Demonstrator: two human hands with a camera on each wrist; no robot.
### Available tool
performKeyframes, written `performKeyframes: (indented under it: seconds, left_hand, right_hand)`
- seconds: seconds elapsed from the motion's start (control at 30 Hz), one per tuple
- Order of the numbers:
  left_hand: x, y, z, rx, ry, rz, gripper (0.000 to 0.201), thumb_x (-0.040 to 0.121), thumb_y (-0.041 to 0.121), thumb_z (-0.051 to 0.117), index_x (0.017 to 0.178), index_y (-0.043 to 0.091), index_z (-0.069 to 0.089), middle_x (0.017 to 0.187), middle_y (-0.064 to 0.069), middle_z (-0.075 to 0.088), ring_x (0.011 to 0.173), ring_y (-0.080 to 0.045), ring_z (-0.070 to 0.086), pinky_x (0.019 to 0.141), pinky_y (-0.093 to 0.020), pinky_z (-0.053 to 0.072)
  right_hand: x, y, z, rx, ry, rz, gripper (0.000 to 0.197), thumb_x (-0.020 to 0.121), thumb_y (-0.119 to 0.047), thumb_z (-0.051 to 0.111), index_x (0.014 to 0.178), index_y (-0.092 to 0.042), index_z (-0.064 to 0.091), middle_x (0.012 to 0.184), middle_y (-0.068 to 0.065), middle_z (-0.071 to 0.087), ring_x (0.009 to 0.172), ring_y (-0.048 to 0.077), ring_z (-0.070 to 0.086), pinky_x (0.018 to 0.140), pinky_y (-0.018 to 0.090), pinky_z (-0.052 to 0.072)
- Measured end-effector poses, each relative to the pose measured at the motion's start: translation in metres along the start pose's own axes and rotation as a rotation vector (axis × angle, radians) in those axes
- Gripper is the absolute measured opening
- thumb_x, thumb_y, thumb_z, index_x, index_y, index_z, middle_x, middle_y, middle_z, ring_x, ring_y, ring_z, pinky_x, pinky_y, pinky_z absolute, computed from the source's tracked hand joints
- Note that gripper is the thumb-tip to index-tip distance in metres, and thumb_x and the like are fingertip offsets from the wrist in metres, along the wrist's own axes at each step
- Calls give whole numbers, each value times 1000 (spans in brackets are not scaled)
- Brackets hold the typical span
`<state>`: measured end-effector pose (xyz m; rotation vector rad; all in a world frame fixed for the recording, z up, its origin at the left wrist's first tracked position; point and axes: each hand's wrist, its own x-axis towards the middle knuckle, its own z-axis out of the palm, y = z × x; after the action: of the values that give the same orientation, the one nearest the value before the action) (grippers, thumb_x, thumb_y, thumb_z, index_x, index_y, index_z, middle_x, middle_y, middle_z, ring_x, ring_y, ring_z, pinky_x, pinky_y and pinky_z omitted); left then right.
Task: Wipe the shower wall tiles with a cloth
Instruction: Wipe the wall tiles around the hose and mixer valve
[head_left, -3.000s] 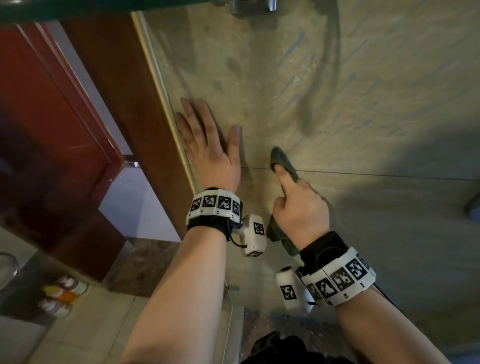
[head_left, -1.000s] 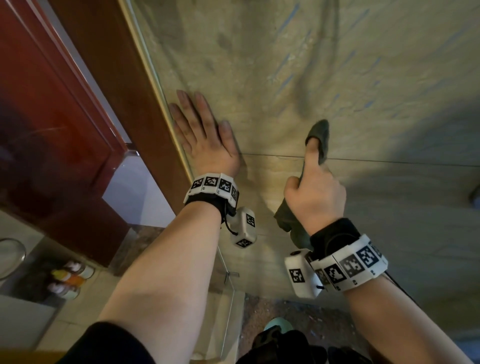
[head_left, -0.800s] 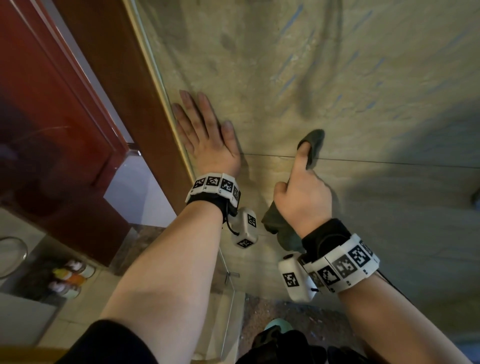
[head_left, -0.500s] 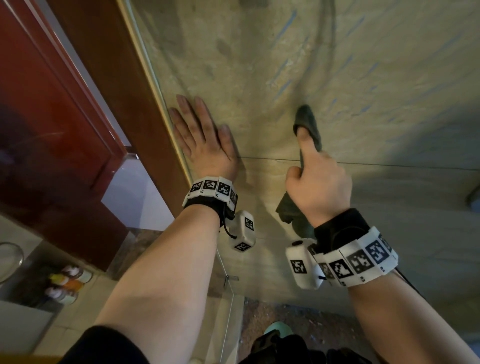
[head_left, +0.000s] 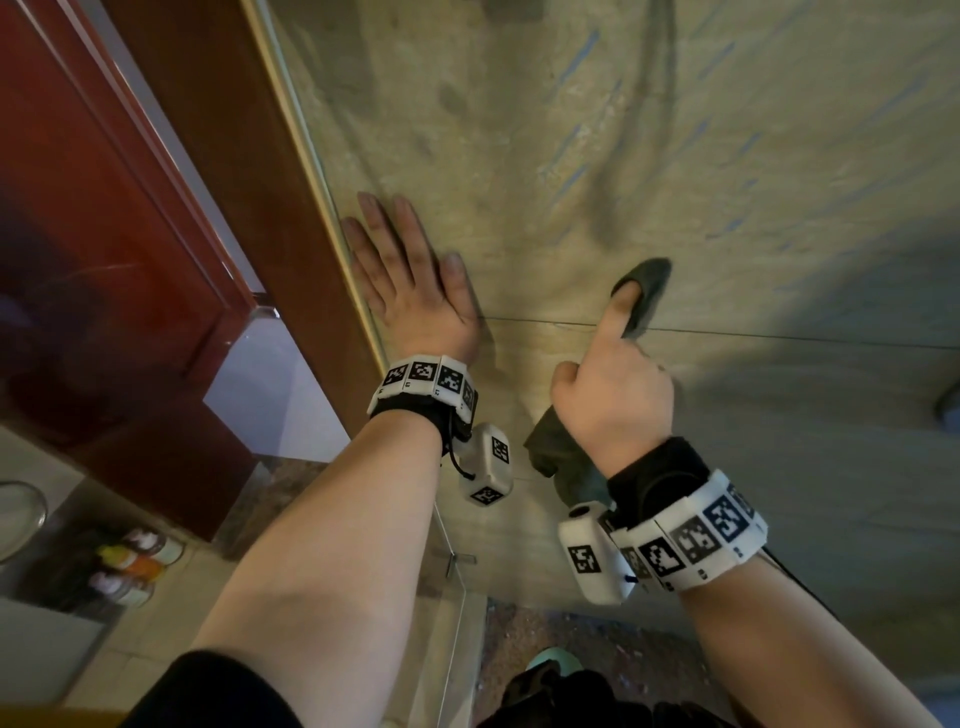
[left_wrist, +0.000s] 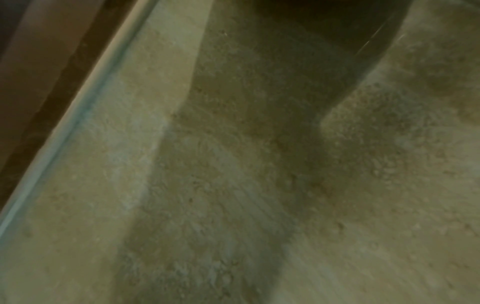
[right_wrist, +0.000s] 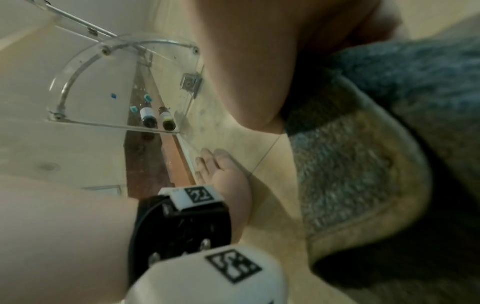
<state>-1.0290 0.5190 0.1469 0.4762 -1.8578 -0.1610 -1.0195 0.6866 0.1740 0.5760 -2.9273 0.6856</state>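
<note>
The beige shower wall tiles (head_left: 649, 156) fill the head view, with a thin grout line (head_left: 779, 336) running across. My right hand (head_left: 613, 384) grips a dark green cloth (head_left: 647, 291) and presses it to the tile with the forefinger, right on the grout line; the rest of the cloth (right_wrist: 363, 164) hangs bunched below the palm. My left hand (head_left: 410, 280) lies flat on the tile, fingers straight, beside the wall's left edge. In the right wrist view the left hand (right_wrist: 223, 174) shows against the wall. The left wrist view shows only wall tile (left_wrist: 233, 185) close up.
A red-brown door frame (head_left: 218, 171) and a pale metal strip (head_left: 311, 171) bound the wall on the left. A glass corner shelf (right_wrist: 103, 82) carries small bottles (right_wrist: 149, 116). More bottles (head_left: 135, 561) stand low at the left. A glass panel edge (head_left: 457, 597) rises below my hands.
My right hand with the cloth has rubbed back and forth across the grout line, forefinger tip now lower than half a second ago. The left hand stays flat in place.
</note>
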Motion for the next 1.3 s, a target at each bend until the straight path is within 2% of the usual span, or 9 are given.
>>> performKeyframes:
  seconds: [0.1,0.33,0.43,0.53,0.77,0.9,1.0,1.13,1.3]
  left_hand:
    - [0,-2,1,-2,6,6,54,103,38,13,145,5,14,151,-32,25,141,-45,14,119,-36,-6]
    - [0,-2,2,-19,11,11,53,104,37,15,145,4,14,151,-33,24,141,-45,12,119,-39,-3]
    - [-1,-2,2,-26,15,14,53,104,36,16,145,3,15,151,-33,24,141,-46,13,119,-41,-1]
    - [0,-2,2,-23,23,16,53,103,36,17,145,3,15,150,-33,25,141,-45,13,119,-41,-1]
    - [-1,-2,2,-16,8,0,53,103,37,16,145,4,14,151,-32,24,141,-44,12,119,-41,0]
    - [0,-2,1,-25,7,0,53,103,37,16,145,4,14,151,-32,24,141,-42,11,119,-40,-2]
    - [-1,-2,1,-30,3,-2,53,103,37,15,145,4,14,151,-32,24,141,-44,12,119,-42,0]
    - [-1,-2,2,-23,14,3,53,103,36,15,145,3,16,151,-33,25,141,-46,15,119,-45,3]
    - [-1,-1,2,-25,18,1,54,103,37,15,145,3,15,151,-32,25,141,-46,14,119,-43,1]
  right_hand:
    - [0,-6,2,-15,-44,-49,86,90,-25,48,148,-4,-12,99,12,62,78,27,57,64,29,34]
    - [8,0,-22,-43,150,-26,80,88,-22,47,151,-15,-1,76,5,46,64,26,48,60,31,34]
    - [12,8,-29,16,224,38,82,85,-20,47,150,-11,-1,85,15,62,75,36,60,64,36,38]
    - [12,12,-28,42,271,78,84,84,-19,47,149,-4,-3,90,19,66,77,37,62,64,35,38]
    - [3,5,-10,26,134,83,88,86,-21,48,144,8,-12,97,17,66,86,36,62,65,30,32]
    - [1,-1,-12,17,112,26,86,89,-22,47,145,6,-12,95,16,65,83,35,61,64,30,32]
    - [3,1,-22,0,181,-2,85,88,-22,47,147,1,-9,89,16,65,78,36,62,63,31,33]
    - [12,8,-38,47,271,90,84,87,-20,47,149,-4,-7,96,21,65,83,39,61,67,34,33]
    - [12,12,-40,62,271,164,88,85,-19,48,146,3,-11,101,22,65,92,41,60,77,39,42]
